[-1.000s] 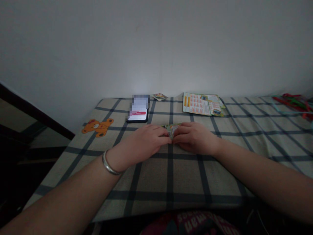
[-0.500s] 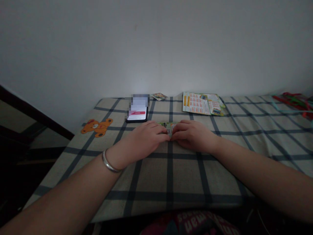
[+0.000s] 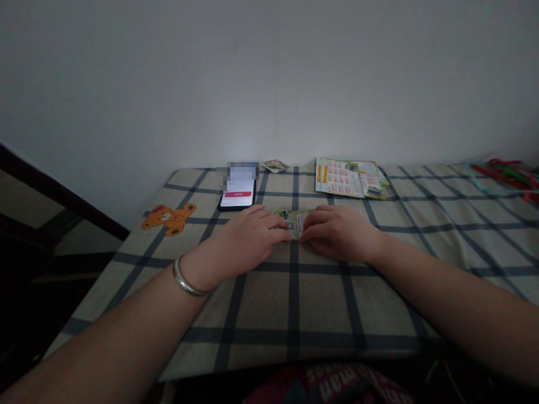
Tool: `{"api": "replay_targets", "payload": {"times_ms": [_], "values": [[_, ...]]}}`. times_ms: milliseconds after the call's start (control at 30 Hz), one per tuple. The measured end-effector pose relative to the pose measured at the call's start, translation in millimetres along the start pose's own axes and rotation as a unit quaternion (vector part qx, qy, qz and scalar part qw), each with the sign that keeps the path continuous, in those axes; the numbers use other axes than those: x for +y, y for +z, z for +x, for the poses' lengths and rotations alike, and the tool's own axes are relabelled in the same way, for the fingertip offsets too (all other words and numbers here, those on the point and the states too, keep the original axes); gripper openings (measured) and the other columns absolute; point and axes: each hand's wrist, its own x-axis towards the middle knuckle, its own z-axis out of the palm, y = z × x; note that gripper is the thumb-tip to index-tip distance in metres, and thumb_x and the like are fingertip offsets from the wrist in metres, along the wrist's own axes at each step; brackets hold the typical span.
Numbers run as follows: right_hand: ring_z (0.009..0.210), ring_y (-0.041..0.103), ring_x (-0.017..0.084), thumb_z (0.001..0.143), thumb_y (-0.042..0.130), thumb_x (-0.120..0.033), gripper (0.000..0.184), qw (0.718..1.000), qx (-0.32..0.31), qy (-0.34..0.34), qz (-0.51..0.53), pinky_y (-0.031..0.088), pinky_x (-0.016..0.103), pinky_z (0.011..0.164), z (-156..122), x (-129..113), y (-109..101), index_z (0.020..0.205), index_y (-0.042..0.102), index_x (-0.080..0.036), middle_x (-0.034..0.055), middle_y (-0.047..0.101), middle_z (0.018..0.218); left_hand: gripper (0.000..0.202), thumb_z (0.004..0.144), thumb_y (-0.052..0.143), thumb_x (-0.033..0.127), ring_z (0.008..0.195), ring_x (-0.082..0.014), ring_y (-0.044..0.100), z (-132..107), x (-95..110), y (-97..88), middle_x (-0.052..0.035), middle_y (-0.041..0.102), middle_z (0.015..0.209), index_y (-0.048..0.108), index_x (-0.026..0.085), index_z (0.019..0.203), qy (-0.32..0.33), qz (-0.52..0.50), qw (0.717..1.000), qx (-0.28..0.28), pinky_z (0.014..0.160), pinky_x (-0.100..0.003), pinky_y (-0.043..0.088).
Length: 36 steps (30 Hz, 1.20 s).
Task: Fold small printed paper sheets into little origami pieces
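Left hand (image 3: 244, 241) and right hand (image 3: 337, 233) both pinch the small printed paper (image 3: 296, 219); seemingly thin, light, crease-prone, best held by its edges

Single head-worn view, looking forward and slightly down across the grey dark-checked cloth-covered table (image 3: 261, 297). Close range: the table's near edge is at frame bottom, with a plain white wall (image 3: 269, 84) behind its far edge.

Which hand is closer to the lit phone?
Left. The left hand lies just in front of the phone, close to its near edge; the right hand sits farther right, beyond the printed paper both pinch.
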Motion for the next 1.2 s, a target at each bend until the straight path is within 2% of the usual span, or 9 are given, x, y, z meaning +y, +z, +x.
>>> {"api": "replay_targets", "payload": {"times_ms": [167,500,667,867,1200], "values": [[0.086,0.060,0.017,0.086,0.055,-0.022,0.021,1.000,-0.014,0.004,0.006,0.044,0.031,0.073,-3.3,2.5,-5.2,0.096,0.072,-0.026,0.0005,0.069,0.097,0.030,0.083,0.053,0.008,0.105,-0.0214,0.057,-0.6,1.6,-2.1,-0.0036,0.065,0.112,0.066,0.023,0.105,-0.006,0.001,1.000,-0.001,0.101,-0.044,0.038],[0.089,0.060,0.017,0.083,0.058,-0.019,0.020,0.999,-0.034,0.013,0.023,0.046,0.031,0.077,-6.0,2.4,-12.4,0.096,0.073,-0.024,0.0014,0.070,0.100,0.029,0.080,0.053,0.005,0.101,-0.0203,0.060,-2.5,-3.4,-9.1,0.0000,0.068,0.107,0.070,0.024,0.094,-0.050,-0.023,0.998,-0.034,0.104,-0.048,0.032],[0.092,0.060,0.018,0.085,0.057,-0.019,0.020,0.998,-0.048,0.005,0.038,0.046,0.032,0.081,-9.0,5.6,-14.1,0.097,0.073,-0.024,0.0019,0.070,0.100,0.028,0.082,0.053,0.007,0.102,-0.0196,0.060,-1.5,-4.6,-11.3,0.0005,0.068,0.107,0.070,0.025,0.095,-0.060,-0.023,0.996,-0.057,0.102,-0.044,0.035],[0.093,0.061,0.017,0.085,0.058,-0.020,0.021,0.997,-0.053,0.011,0.049,0.046,0.032,0.081,-12.6,10.2,-15.7,0.099,0.073,-0.025,0.0026,0.069,0.103,0.029,0.082,0.052,0.006,0.100,-0.0196,0.060,-3.6,-7.0,-10.0,0.0002,0.068,0.105,0.071,0.025,0.093,-0.051,-0.021,0.997,-0.046,0.093,-0.039,0.041],[0.088,0.063,0.015,0.081,0.061,-0.018,0.022,0.996,-0.070,0.032,0.046,0.048,0.028,0.076,-17.6,13.7,-25.0,0.096,0.074,-0.028,-0.0001,0.069,0.102,0.027,0.079,0.055,0.005,0.094,-0.0204,0.062,-2.4,-9.2,-12.9,-0.0022,0.069,0.096,0.074,0.023,0.085,-0.064,-0.029,0.995,-0.067,0.088,-0.038,0.046]]}}
